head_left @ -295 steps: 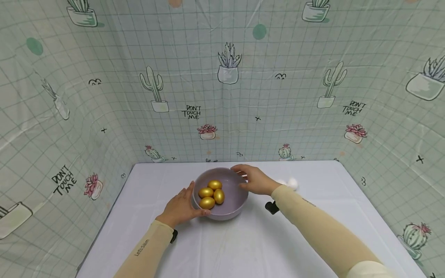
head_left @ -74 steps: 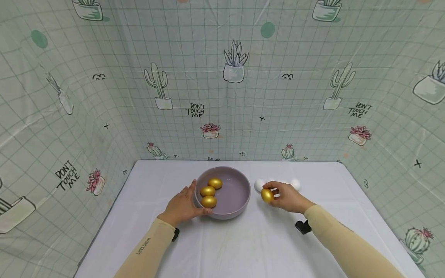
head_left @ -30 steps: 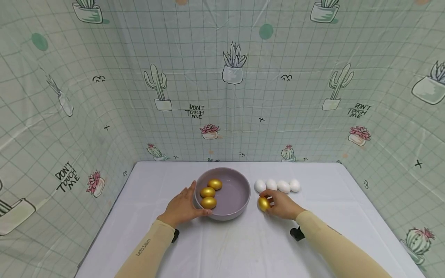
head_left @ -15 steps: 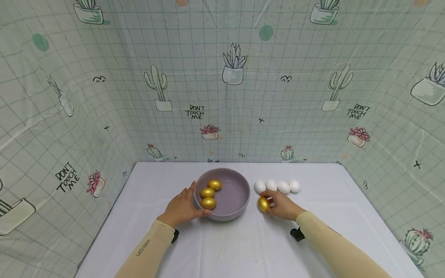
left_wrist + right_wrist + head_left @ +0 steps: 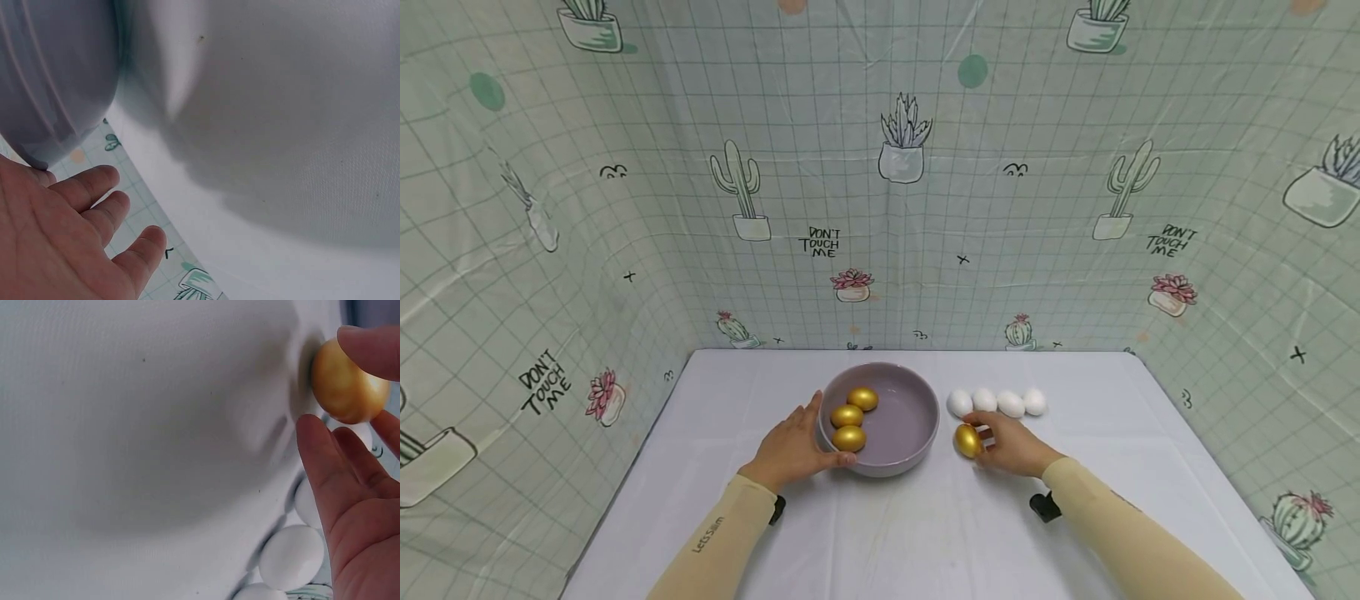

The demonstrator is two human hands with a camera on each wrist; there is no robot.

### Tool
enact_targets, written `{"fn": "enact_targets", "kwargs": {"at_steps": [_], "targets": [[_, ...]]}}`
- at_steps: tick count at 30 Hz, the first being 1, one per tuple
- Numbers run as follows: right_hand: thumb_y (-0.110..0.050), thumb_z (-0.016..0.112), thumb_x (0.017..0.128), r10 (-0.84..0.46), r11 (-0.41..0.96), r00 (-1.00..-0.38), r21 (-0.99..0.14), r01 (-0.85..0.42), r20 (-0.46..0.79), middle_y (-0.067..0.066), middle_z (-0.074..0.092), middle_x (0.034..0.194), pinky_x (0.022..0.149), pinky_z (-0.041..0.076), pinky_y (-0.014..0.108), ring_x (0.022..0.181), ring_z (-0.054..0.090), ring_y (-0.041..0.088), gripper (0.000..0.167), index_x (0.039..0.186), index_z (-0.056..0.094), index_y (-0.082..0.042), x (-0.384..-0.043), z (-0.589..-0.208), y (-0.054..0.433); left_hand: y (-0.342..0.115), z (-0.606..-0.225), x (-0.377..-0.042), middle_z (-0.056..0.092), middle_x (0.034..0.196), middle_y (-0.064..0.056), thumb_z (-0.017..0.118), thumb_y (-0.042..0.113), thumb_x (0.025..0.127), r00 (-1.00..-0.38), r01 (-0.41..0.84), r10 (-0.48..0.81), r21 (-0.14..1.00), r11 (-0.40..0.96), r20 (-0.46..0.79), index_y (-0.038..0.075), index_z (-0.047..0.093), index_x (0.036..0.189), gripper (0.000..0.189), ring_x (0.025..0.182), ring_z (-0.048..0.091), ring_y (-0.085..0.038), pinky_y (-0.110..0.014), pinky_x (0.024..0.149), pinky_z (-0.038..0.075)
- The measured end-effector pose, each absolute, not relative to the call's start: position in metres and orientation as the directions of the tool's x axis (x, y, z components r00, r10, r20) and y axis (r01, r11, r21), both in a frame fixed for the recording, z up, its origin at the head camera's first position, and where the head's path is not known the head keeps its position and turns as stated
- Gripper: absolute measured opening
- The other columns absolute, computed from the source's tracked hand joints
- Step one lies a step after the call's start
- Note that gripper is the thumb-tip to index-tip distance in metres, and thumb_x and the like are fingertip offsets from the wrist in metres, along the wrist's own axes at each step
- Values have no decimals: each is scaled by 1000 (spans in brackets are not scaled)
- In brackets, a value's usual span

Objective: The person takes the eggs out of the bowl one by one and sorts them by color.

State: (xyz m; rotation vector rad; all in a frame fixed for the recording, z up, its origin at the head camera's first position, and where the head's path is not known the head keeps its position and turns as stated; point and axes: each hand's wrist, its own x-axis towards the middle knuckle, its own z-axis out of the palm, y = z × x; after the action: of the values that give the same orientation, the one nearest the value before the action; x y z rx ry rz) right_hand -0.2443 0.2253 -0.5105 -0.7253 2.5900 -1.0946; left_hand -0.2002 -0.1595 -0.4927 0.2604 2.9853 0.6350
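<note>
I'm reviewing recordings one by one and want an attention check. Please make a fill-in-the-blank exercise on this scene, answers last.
1. The bowl holds ____ golden eggs.
2. On the table, ____ white eggs lie in a row.
3. The right hand pinches an egg coloured ____.
4. The hand touching the bowl is the person's ____ one.

Missing words: three; four; gold; left.
</note>
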Motion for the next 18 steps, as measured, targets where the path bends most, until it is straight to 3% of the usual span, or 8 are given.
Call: {"fn": "enact_targets", "kwargs": {"at_steps": [6,18], "targets": [[4,78,80,-500,629,-866,-700,-339,-31,20,52,140,92,53,44,119,57,42,66,139,51,4,-245,-501,232,-159,-492,-200,37,153,-25,68,80,70,-982,154,184,410,899,-33,1,18,158,129,139,35,-44,-57,109,33],[1,77,83,-492,603,-870,-708,-367,32,21,51,142,93,52,44,122,55,42,64,141,50,3,-253,-474,231,-159,-492,-199,36,154,-25,68,80,70,-982,148,182,420,895,-41,1,17,159,129,140,35,-44,-58,109,32]]}}
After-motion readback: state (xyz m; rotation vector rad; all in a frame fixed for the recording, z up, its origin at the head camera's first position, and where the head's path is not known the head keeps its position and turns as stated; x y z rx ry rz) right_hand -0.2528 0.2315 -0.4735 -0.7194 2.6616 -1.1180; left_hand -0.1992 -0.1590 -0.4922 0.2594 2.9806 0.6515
